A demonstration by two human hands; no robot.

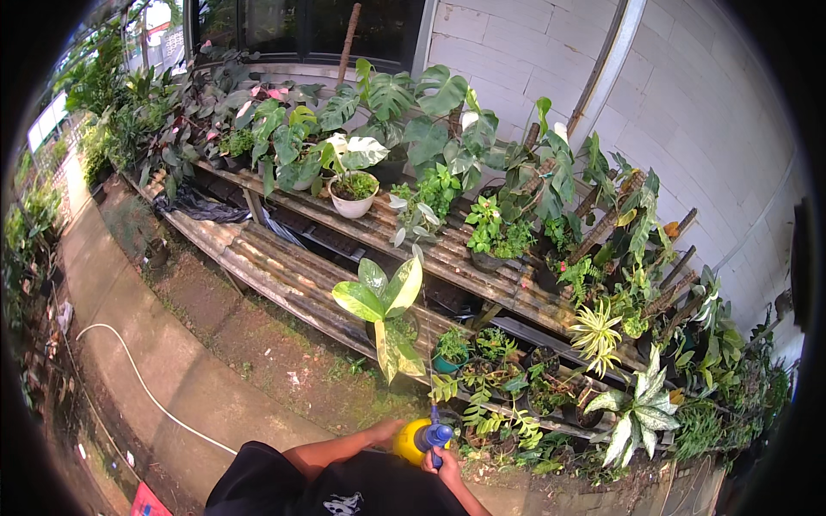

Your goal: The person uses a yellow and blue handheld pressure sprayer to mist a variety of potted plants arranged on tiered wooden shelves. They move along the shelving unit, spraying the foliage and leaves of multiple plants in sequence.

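A yellow pump sprayer (408, 441) with a blue head and nozzle is held close to my body at the bottom centre. My right hand (443, 464) grips its blue handle. My left hand (386, 432) lies against the left side of the yellow bottle; its fingertips are hidden. The nozzle points away from me, and a thin line of spray seems to rise from it. Just beyond stands a potted plant with broad yellow-and-green leaves (403, 287), on the lower corrugated shelf. A small teal pot (446, 365) with a leafy plant is right of the nozzle.
Two tiers of corrugated shelves (277, 255) carry several potted plants along a block wall (684, 97). A white pot (353, 205) stands on the upper tier. A pale hose (145, 393) curves over the concrete path (103, 258). Black plastic sheeting (203, 205) lies on the lower shelf.
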